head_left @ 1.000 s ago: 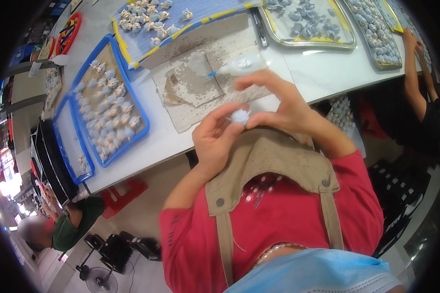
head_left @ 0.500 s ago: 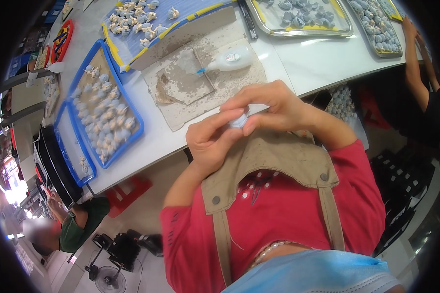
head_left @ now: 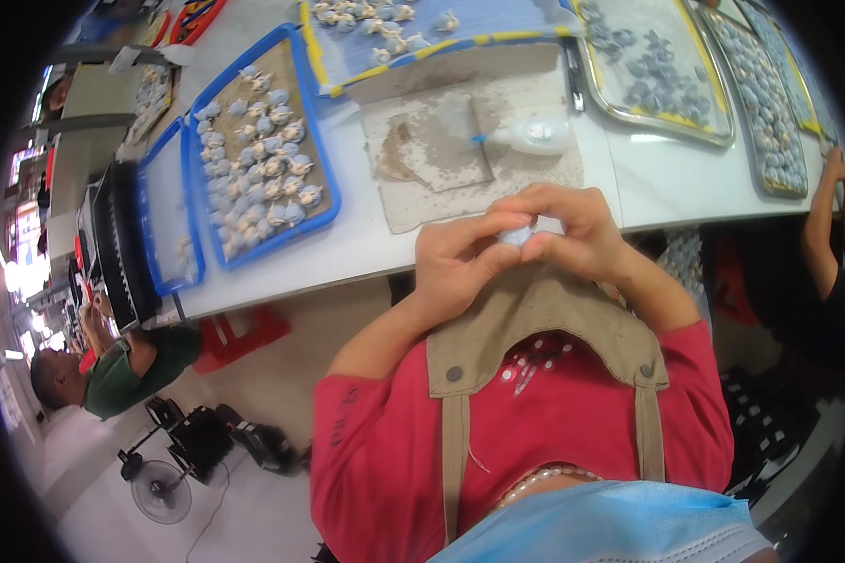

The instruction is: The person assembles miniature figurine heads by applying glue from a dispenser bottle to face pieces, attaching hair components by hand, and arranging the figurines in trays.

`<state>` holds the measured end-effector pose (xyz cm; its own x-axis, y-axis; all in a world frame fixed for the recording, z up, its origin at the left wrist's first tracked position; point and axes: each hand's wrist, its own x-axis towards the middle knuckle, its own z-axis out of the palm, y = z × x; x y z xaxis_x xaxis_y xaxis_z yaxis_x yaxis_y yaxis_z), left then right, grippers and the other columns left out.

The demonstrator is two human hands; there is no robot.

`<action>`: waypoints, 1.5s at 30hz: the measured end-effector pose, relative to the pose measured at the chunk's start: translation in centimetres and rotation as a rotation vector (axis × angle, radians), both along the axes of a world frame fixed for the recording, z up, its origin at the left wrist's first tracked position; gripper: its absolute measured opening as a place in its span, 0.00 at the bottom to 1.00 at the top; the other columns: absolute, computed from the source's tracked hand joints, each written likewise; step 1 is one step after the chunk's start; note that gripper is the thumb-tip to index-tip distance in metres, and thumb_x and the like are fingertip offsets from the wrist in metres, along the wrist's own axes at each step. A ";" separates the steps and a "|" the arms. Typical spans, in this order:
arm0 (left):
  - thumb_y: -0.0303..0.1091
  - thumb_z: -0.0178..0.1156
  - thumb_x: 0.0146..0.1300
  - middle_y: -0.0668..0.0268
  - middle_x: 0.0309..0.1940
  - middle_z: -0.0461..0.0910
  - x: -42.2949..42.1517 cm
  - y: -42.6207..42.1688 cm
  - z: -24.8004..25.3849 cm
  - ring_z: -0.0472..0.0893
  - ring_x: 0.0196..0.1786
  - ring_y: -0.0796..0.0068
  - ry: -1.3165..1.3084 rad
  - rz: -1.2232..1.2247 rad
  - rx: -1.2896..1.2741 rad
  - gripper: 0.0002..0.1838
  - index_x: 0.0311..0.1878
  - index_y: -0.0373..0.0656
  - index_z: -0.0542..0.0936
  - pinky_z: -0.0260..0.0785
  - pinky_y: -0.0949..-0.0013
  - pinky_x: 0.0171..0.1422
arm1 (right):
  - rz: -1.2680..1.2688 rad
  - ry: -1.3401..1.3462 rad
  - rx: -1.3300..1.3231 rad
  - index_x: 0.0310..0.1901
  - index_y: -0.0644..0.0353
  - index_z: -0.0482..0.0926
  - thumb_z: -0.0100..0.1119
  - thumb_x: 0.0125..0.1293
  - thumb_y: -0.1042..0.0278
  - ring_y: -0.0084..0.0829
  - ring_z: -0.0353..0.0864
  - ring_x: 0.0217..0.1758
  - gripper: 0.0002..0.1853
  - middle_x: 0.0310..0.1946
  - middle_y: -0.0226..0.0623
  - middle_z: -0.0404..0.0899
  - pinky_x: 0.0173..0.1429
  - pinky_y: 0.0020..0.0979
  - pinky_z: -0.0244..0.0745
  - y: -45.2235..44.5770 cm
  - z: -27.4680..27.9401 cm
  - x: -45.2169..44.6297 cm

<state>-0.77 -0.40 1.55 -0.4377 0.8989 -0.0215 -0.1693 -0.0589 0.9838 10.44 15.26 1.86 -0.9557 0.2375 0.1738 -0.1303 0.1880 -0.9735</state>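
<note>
Close in front of my apron, my left hand [head_left: 453, 267] and my right hand [head_left: 580, 230] meet at the table's front edge. Between their fingertips is a small pale-blue rounded piece [head_left: 514, 235], mostly covered by the fingers. Both hands are closed on it, thumbs at the near side and fingers over the top. Beyond them, a worn grey board [head_left: 408, 206] lies on the table, with a white squeeze bottle [head_left: 540, 137] with a blue tip on its side there.
At left, a blue-rimmed tray [head_left: 324, 159] holds several small blue-and-cream figures; a second blue tray [head_left: 145, 202] adjoins it. Farther back are a yellow-taped tray [head_left: 483, 39] and metal trays [head_left: 662, 122] of blue pieces. Other people [head_left: 127, 375] sit at left and right [head_left: 821, 235].
The view has shifted, so the table and trays appear farther right and higher. Both hands still hold the small blue piece together, with the fingers slightly rearranged around it.
</note>
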 end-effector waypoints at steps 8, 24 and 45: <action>0.20 0.62 0.56 0.65 0.42 0.82 -5.7 -2.5 -0.5 0.74 0.35 0.82 0.545 0.411 -0.027 0.17 0.51 0.36 0.79 0.69 0.78 0.40 | -0.032 -0.097 -0.084 0.53 0.64 0.77 0.60 0.62 0.70 0.26 0.78 0.49 0.17 0.46 0.39 0.81 0.54 0.28 0.72 -1.9 0.9 -4.1; 0.47 0.58 0.60 0.56 0.59 0.70 -21.4 -5.5 -3.0 0.68 0.61 0.51 1.747 0.561 -0.690 0.24 0.57 0.47 0.75 0.53 0.39 0.63 | -0.003 -0.243 -0.071 0.49 0.66 0.78 0.57 0.64 0.70 0.25 0.78 0.47 0.14 0.45 0.38 0.81 0.54 0.27 0.71 -2.8 0.6 -6.2; 0.40 0.62 0.62 0.67 0.29 0.74 -31.9 -30.4 -3.8 0.71 0.26 0.81 -0.454 1.219 0.259 0.14 0.43 0.41 0.73 0.56 0.80 0.21 | 0.167 -0.317 -0.128 0.46 0.66 0.78 0.56 0.66 0.72 0.23 0.78 0.47 0.10 0.42 0.35 0.81 0.52 0.24 0.71 -1.9 3.9 -9.8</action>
<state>-32.66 -30.79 -2.21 -0.9616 -0.0615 -0.2674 -0.1829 -0.5830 0.7916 0.65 13.34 5.73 -0.9847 0.0742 -0.1576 0.1625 0.0643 -0.9846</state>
